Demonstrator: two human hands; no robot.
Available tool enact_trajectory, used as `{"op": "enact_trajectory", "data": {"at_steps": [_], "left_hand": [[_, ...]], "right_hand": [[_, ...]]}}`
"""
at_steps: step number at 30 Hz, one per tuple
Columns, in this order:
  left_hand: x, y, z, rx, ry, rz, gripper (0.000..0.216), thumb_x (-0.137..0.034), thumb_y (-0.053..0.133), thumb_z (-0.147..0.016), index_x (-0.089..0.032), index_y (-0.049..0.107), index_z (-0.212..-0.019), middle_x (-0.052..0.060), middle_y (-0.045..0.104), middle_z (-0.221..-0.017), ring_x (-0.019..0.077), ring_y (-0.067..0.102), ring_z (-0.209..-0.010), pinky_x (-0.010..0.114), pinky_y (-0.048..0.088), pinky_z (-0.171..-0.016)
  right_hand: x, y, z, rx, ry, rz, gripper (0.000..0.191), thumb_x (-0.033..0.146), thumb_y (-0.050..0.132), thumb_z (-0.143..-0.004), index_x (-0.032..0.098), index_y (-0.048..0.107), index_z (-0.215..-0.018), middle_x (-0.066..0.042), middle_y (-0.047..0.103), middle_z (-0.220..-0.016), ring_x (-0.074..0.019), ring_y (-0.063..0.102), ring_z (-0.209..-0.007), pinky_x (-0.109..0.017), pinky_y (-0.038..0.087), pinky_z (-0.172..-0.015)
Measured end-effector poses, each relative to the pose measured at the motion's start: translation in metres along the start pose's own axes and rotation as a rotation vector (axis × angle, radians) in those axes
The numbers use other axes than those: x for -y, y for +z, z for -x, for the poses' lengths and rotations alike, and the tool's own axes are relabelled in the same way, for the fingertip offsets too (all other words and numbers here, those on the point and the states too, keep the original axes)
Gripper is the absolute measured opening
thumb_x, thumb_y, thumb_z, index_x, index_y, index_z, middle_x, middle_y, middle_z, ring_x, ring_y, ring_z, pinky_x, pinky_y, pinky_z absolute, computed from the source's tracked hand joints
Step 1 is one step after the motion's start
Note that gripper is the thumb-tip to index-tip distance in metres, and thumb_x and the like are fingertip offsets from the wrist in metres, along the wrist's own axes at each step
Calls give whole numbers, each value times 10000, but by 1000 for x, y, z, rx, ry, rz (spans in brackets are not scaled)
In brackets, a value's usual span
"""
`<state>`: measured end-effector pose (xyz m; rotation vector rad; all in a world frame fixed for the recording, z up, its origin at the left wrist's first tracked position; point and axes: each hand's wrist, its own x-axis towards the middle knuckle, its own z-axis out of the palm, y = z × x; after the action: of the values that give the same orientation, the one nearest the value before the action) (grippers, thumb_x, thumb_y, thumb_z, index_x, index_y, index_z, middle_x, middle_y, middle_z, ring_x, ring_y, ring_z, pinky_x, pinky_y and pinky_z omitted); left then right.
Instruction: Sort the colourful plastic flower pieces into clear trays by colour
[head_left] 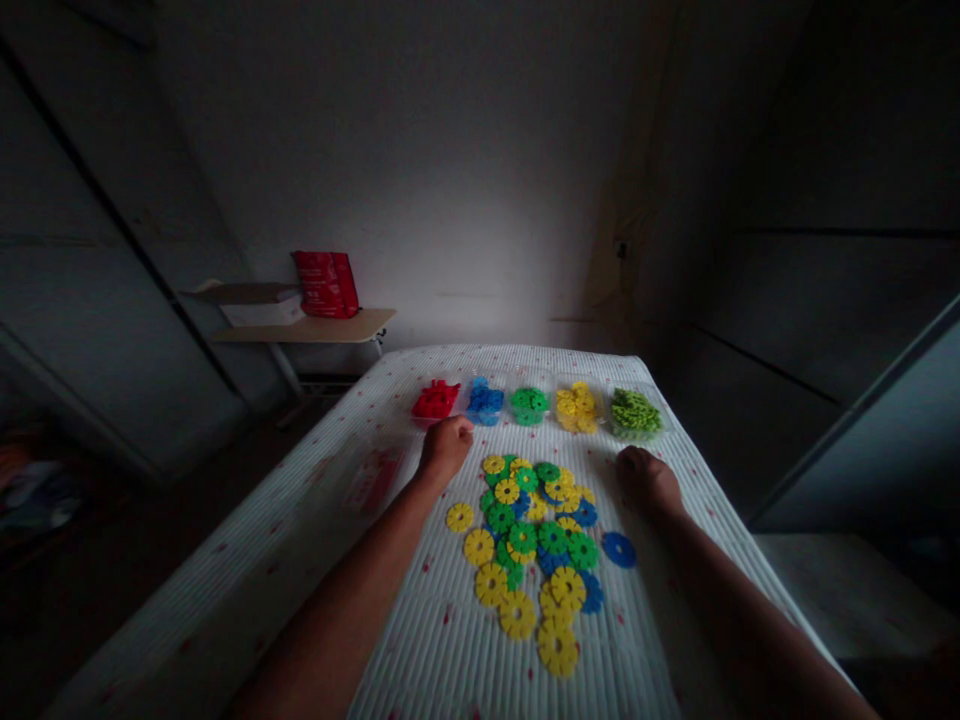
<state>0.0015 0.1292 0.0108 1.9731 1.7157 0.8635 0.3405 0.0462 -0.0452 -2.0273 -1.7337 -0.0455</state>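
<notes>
Because the head view looks forward and down the length of the white cloth (442, 660), both bare arms reach in from the near side, with the loose notched discs (523, 537) spread between them. These yellow, green and blue discs overlap in a loose heap, and lying mostly flat probably keeps their colours easy to read; one yellow disc (459, 517) lies apart at the left and one blue disc (619, 549) at the right. Beyond them, clear tubs stand in a row, holding red pieces (436, 402), blue pieces (486, 402), green pieces (529, 404), yellow pieces (576, 406) and light-green pieces (635, 411), a line that seems meant to keep each colour separate and within reach. The left hand (448, 440) is just in front of the red and blue tubs, fingers bent; whether it grips anything cannot be told. The right hand (651, 480) is near the light-green tub, its fingers curled in shadow, so its grip cannot be told either. With the hands at either side, the heap stays unobscured. Left of the left forearm lies a red-marked flat item (373, 478), too dim to identify.
</notes>
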Motion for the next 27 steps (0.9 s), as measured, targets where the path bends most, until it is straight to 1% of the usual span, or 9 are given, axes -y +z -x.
{"op": "enact_trajectory", "data": {"at_steps": [2,4,7,10,13,17,20,23,27], "left_hand": [[13,-3,24,22,8,-38,171,-95,519,-733,-175,667,-763,7,688,-748,133,612,-743,218,437,-699],[26,-4,43,38,4,-72,177,-87,510,-732,-180,661,-733,-1,682,-715,129,611,-723,214,434,-684],[41,-2,59,36,-3,-104,185,-76,499,-739,-165,661,-734,27,694,-769,134,617,-749,224,436,-717],[45,2,63,10,1,-120,200,-87,481,-763,-161,664,-788,50,697,-843,143,614,-806,235,435,-758],[43,5,63,-3,11,-145,201,-108,475,-782,-171,661,-821,51,686,-876,145,609,-831,235,432,-767],[41,6,66,-12,46,-203,194,-118,473,-795,-188,653,-805,40,661,-875,143,594,-835,234,419,-774],[42,7,68,-17,61,-222,194,-116,468,-799,-194,646,-809,34,642,-869,138,582,-829,229,414,-768],[44,9,68,-22,74,-215,188,-117,468,-801,-193,639,-811,27,629,-863,131,584,-826,222,414,-768],[48,11,66,-38,88,-214,186,-116,468,-795,-189,639,-802,31,627,-856,135,589,-817,226,417,-762]], "right_hand": [[0,0,0,2,1,-1,160,230,463,-799,181,615,-801,-53,648,-822,-138,539,-684,-217,301,-564],[0,0,0,3,5,-2,161,234,466,-797,187,620,-795,-47,646,-807,-133,533,-664,-216,298,-557],[4,-5,-1,5,13,-1,166,256,476,-797,194,628,-771,-41,646,-769,-126,529,-621,-216,290,-533],[16,-10,-4,58,-11,-23,177,268,481,-799,199,640,-763,-36,656,-732,-130,551,-610,-213,306,-528],[38,-11,-9,123,-83,-56,207,288,467,-822,209,656,-789,-27,679,-751,-139,595,-668,-211,351,-566],[73,-2,-15,193,-153,-61,242,390,496,-830,231,679,-834,-23,698,-797,-144,622,-712,-214,382,-591],[93,8,-17,230,-156,-28,233,424,575,-777,238,692,-857,-37,701,-820,-162,630,-745,-229,396,-610],[102,13,-16,249,-142,1,248,432,647,-706,224,694,-833,-53,695,-820,-187,632,-763,-245,398,-613],[101,12,-13,259,-126,-23,207,374,660,-693,218,687,-826,-53,697,-839,-185,629,-768,-236,391,-602]]}}
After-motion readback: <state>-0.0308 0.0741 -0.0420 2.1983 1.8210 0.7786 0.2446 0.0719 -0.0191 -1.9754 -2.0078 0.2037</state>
